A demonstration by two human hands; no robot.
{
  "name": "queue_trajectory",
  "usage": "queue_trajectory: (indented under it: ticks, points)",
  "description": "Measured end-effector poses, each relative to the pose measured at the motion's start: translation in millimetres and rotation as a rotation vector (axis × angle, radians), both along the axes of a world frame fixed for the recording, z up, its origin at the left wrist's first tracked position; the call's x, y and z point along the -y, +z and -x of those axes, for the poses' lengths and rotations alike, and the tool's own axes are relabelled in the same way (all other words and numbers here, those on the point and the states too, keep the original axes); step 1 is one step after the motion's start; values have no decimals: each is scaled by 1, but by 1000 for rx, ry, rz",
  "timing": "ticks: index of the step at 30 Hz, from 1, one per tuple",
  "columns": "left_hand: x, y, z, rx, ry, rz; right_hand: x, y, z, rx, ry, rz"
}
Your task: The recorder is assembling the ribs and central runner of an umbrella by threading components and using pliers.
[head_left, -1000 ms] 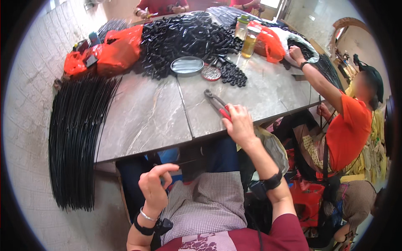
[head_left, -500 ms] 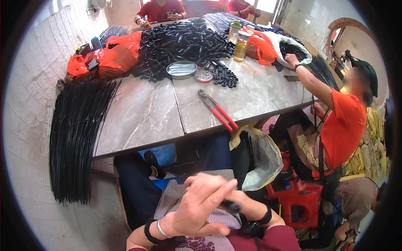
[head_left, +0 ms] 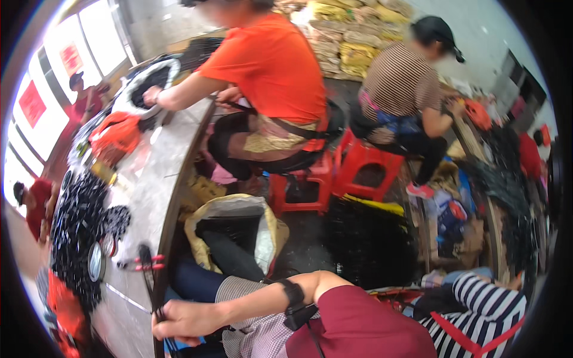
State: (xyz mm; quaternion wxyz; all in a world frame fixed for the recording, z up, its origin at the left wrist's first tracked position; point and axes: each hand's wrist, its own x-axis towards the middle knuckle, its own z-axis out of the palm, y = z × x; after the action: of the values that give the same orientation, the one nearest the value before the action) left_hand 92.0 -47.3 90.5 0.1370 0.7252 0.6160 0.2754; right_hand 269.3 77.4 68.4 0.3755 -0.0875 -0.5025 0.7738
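My right hand [head_left: 186,319] is closed round a long, thin black strip-like piece [head_left: 145,258], slightly blurred. Its upper part stands out above the fist, over the table's edge, and dark lengths show below the fist. My right forearm, with a black band near the elbow, reaches across my checked apron [head_left: 239,292]. My left hand is not in view. Just beyond the black piece, red-handled pliers [head_left: 156,259] lie on the grey table [head_left: 152,203].
An open yellow-white sack [head_left: 277,230] stands by my knees. Black tube pieces [head_left: 74,238] are heaped on the table. A person in orange [head_left: 274,71] and one in stripes [head_left: 397,83] sit on red stools [head_left: 301,188]. A black bundle [head_left: 376,238] lies on the floor.
The view has swung to the right. My hands were together over my lap; now my right hand is out by the table's edge with the black piece, and my left has left the view.
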Motion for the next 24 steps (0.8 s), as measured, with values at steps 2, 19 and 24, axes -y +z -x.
queue_trajectory:
  ticks: [2, 19, 24]
  points:
    - [13, -12, 22, 35, -25, 109, -5, -15, 17, 68, 121, -41]
    - [260, -252, 28, 223, 1226, 514, -7, -97, 48, 900, 418, -355]
    - [285, -313, 11, 427, 1357, 707, -9, -89, 61, 1022, 396, -445]
